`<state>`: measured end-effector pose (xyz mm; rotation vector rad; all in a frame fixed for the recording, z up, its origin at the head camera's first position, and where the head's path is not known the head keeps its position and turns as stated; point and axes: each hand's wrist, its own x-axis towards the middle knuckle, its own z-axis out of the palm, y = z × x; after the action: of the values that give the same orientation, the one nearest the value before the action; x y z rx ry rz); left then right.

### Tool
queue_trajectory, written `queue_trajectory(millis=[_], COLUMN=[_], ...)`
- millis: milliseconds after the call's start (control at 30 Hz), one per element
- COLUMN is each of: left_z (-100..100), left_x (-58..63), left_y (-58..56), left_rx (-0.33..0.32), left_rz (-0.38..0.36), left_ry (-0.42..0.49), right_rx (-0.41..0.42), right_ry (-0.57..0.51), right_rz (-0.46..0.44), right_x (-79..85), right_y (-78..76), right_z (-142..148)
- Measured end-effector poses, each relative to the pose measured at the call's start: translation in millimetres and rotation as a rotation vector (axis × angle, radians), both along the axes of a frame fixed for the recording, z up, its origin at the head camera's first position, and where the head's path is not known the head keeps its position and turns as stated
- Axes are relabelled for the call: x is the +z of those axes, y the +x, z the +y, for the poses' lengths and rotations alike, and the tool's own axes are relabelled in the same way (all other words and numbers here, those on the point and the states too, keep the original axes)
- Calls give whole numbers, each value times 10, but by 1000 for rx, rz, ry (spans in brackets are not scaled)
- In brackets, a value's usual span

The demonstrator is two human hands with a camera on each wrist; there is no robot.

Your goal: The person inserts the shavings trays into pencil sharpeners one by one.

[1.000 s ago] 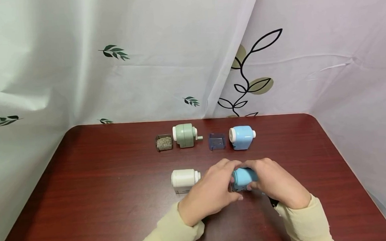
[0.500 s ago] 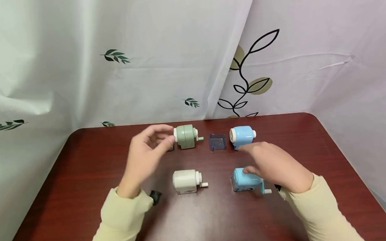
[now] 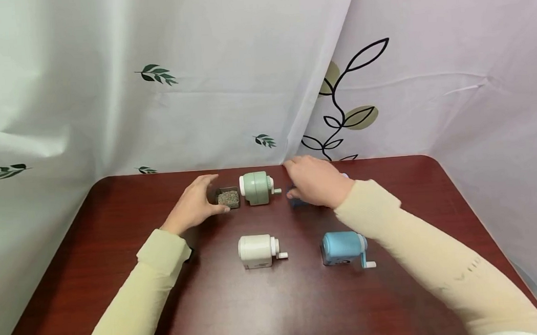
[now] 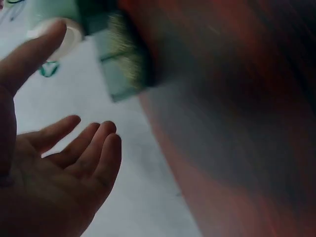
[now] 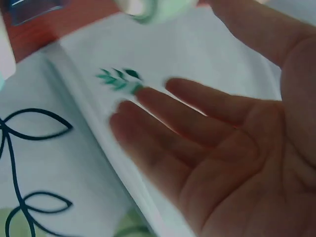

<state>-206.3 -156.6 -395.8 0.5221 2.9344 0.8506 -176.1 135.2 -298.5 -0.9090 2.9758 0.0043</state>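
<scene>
The clear tray (image 3: 228,198) is at the far side of the worktop (image 3: 93,250), left of the middle. It lies just to the right of the left hand (image 3: 192,205), which is the nearer hand. That hand is spread wide, with the thumb on the near side and the fingers on the far side, and it holds nothing. Whether the thumb touches the tray is hard to tell. The tray is a small see-through box full of grey bits. From above it looks almost square, so no long side stands out. The green sharpener (image 3: 256,188) is just right of it.

Farther right, the right hand (image 3: 317,180) has its fingers out loosely and its thumb apart, holding nothing. It hides part of the blue tray (image 3: 297,203), which has thin see-through sides.
</scene>
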Motion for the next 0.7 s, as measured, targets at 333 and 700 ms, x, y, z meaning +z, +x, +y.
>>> queue_trajectory(millis=[333, 700], left_z=[-115, -103], left_x=[-153, -194], left_y=[-102, -143], left_rx=[-67, -59], left_rz=[-95, -79], left_ry=[-13, -28], right_rx=[105, 139], right_ry=[61, 33], right_rz=[-92, -162], right_x=[-233, -335], right_y=[-525, -726], right_z=[-425, -574])
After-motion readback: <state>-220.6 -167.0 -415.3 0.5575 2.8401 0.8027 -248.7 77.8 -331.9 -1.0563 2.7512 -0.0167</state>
